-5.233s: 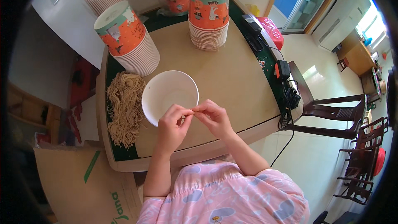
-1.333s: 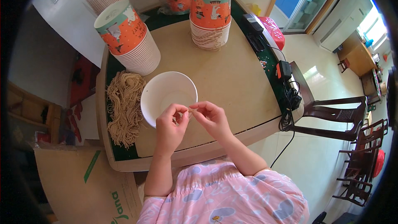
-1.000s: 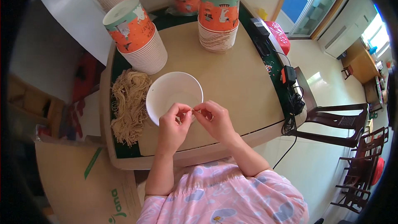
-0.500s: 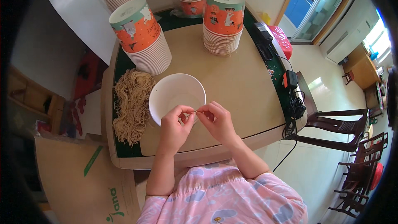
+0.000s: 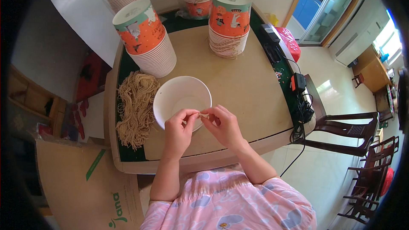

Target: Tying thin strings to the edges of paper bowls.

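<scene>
My left hand (image 5: 179, 133) and my right hand (image 5: 224, 128) meet fingertip to fingertip at the near rim of a white paper bucket (image 5: 178, 96). Both pinch a short bit of tan string (image 5: 204, 115), and its ends are mostly hidden by the fingers. The bucket stands on the table with its open mouth toward me, and only its pale inside shows. Left of it lies a thick, loose hank of tan string (image 5: 135, 111).
Upside-down stacks of orange and green printed paper buckets stand behind, one at left (image 5: 147, 40) and one at right (image 5: 230, 23). More stacks line the wall. Black adapters and cables (image 5: 300, 102) run along the table's right edge. A dark wooden chair (image 5: 347, 130) is at right.
My fingertips have shifted slightly, and more of the string now shows bunched between them. Bucket and hank stay in place.
</scene>
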